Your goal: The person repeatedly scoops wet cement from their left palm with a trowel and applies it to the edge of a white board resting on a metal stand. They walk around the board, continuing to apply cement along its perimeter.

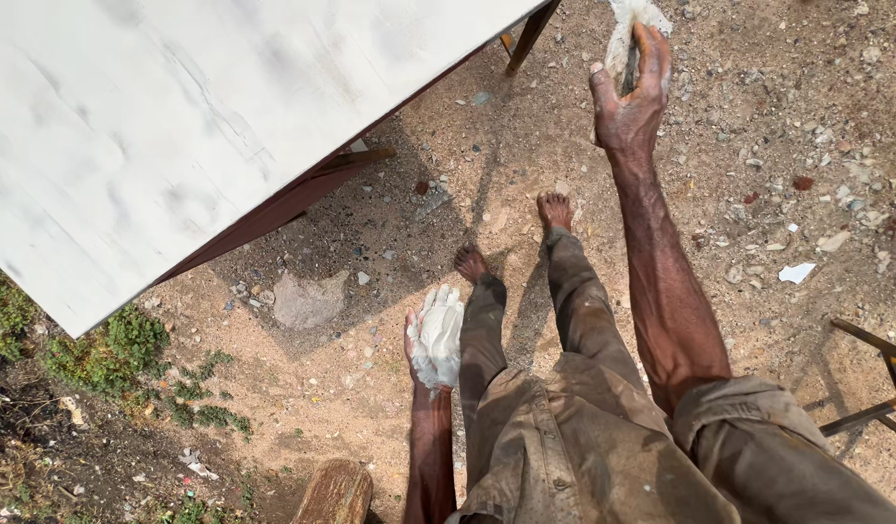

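Observation:
I stand barefoot on sandy, stony ground beside a large white-painted board [176, 126]. My right hand [630, 97] is stretched forward and is closed around a crumpled piece of whitish plastic [627, 24], which sticks out above my fingers. My left hand [421, 347] hangs by my left leg and grips a second crumpled white plastic piece [440, 335]. Both hands are well away from the board. My feet [554, 209] point away from me, just past the board's shadow.
The white board rests on a dark wooden frame [302, 194] with a leg [527, 39] at the top. A flat stone [307, 299] lies in its shadow. Green weeds [118, 354] grow at left. A metal frame [879, 383] stands at right, a wooden stump [336, 493] at the bottom.

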`<state>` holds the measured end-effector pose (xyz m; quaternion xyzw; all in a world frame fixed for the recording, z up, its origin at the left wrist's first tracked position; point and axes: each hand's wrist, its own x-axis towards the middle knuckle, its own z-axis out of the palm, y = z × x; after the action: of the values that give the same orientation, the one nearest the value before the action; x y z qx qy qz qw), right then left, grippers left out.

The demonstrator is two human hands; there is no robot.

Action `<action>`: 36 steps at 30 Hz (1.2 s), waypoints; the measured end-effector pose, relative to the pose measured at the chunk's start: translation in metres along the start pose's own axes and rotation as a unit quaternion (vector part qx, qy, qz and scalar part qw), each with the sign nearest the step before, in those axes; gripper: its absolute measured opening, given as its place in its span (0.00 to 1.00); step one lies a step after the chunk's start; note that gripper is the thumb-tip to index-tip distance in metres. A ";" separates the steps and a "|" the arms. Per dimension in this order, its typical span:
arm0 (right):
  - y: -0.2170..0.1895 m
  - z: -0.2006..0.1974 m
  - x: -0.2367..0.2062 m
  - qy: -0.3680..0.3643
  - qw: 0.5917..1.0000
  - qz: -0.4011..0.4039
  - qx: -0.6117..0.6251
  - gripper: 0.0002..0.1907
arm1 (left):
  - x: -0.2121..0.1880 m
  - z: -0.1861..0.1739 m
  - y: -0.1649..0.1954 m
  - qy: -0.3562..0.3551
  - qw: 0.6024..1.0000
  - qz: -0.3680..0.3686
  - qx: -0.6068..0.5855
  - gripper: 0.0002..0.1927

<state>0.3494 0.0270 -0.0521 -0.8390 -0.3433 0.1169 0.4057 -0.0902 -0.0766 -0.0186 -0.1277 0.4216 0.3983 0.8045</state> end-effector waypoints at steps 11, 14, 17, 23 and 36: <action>-0.110 -0.260 -0.073 -0.478 0.800 0.286 0.224 0.37 | -0.074 0.200 -0.007 -0.229 0.970 -0.078 0.025 0.43; -0.133 -0.283 -0.083 -0.689 0.606 0.267 0.294 0.46 | -0.100 0.253 -0.020 -0.321 0.923 -0.214 -0.010 0.47; -0.123 -0.290 -0.081 -0.762 0.512 0.263 0.297 0.49 | -0.133 0.295 -0.046 -0.369 0.880 -0.286 0.091 0.55; -0.050 -0.350 -0.064 -0.630 0.603 0.317 0.374 0.44 | -0.133 0.376 -0.095 -0.482 0.845 -0.225 0.045 0.60; -0.120 -0.454 0.035 -0.351 0.745 0.225 0.520 0.47 | -0.007 0.489 -0.247 -0.462 0.818 -0.102 0.328 0.50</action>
<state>0.5331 -0.1701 0.3346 -0.4503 -0.1488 0.6515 0.5921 0.3742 0.0235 0.2541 0.3001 0.0907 0.1646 0.9352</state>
